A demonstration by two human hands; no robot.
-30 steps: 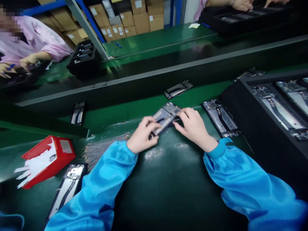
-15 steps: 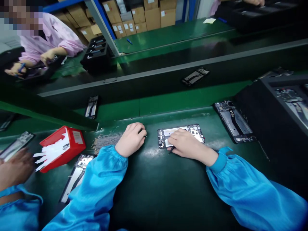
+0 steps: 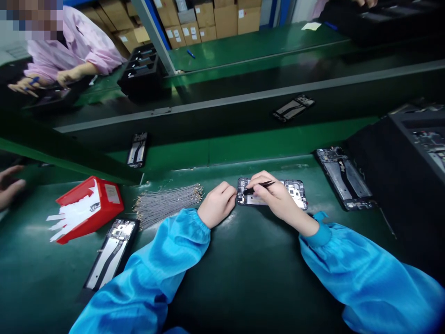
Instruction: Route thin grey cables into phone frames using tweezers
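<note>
An open phone frame [image 3: 294, 192] lies flat on the dark green mat in front of me. My right hand [image 3: 274, 197] rests over its middle and pinches thin black tweezers [image 3: 260, 186], whose tip points left at the frame's left end. My left hand [image 3: 218, 204] is curled in a loose fist against the frame's left edge; whether anything is in it is hidden. A bundle of thin grey wires [image 3: 167, 202] lies just left of that hand.
A red box [image 3: 88, 208] with white strips sits at the left, another phone frame [image 3: 111, 253] below it. More frames lie on the conveyor [image 3: 137, 149] [image 3: 294, 107] and at right [image 3: 344, 178], beside a black tray [image 3: 399, 157]. Another person's hand [image 3: 10, 185] shows at far left.
The phone frame went from being held up in both hands to lying flat on the mat. My right hand now holds tweezers over it, and my left hand moved to its left edge.
</note>
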